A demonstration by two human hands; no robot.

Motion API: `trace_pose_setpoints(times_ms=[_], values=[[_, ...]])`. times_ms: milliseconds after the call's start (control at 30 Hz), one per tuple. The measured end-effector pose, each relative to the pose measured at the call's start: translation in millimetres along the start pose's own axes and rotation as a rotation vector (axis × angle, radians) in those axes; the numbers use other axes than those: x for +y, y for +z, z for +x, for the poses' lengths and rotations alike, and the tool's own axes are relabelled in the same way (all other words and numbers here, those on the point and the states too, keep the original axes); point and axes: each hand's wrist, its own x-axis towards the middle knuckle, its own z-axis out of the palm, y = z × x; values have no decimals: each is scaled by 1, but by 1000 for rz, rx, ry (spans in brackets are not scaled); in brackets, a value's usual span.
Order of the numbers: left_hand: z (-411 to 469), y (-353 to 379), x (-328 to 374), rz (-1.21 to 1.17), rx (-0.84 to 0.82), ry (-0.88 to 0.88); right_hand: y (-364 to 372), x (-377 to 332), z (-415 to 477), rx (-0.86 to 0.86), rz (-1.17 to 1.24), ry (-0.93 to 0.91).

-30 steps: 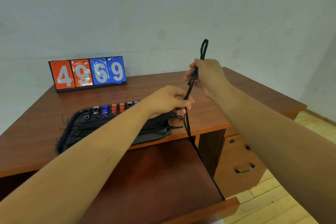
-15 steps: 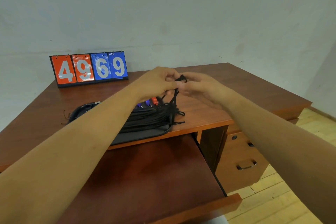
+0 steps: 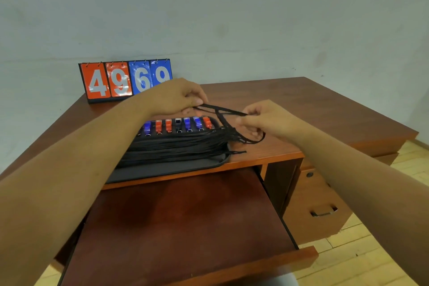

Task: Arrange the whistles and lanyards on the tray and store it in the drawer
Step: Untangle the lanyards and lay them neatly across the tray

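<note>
Both hands are raised just above the far right corner of the tray, each pinching the same black lanyard (image 3: 221, 111). The left hand (image 3: 178, 97) nips one end between thumb and fingertips. The right hand (image 3: 262, 121) holds the cord a little lower and to the right, fingers curled round it. The cord runs taut between them, and a slack loop of it hangs below the right hand, down to the table (image 3: 301, 104).

The black tray (image 3: 167, 170) lies on the table near the front edge. A row of whistles (image 3: 178, 123) in red, blue and black stands along its far side, and the other lanyards (image 3: 176, 146) lie across it in a dark bundle, their ends trailing over the tray's right rim.

Below the tabletop, the wide drawer (image 3: 185, 216) is pulled out towards the person. A side drawer (image 3: 318, 195) with a metal handle (image 3: 323, 212) sits to the right. A flip scoreboard (image 3: 125, 80) reading 4969 stands at the back of the table against the wall.
</note>
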Motion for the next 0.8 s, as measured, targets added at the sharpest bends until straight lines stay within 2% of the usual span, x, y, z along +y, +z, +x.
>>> trace_pose_setpoints(times_ms=[67, 100, 133, 233, 367, 467, 533, 700, 800], values=[[-1, -1, -2, -13, 6, 18, 4, -1, 2, 95, -319, 34], [0, -1, 0, -15, 6, 32, 8, -4, 3, 113, -397, 17], [0, -1, 2, -12, 9, 49, 11, -10, 2, 100, -362, -29], [1, -1, 15, 4, -1, 105, 20, -31, 2, -14, 4, -159], [0, -2, 19, -14, -36, 149, 38, -42, 8, -27, 209, -155], [-6, -7, 9, 17, 7, 135, 43, -36, 9, -95, 429, -117], [-14, -9, -1, -2, 18, 85, 41, -28, 9, -128, 409, -97], [-37, -7, -32, -9, -50, -21, 41, -23, 6, -178, 183, -67], [-52, -4, -49, -14, -9, -55, 47, -23, 10, -186, 80, -90]])
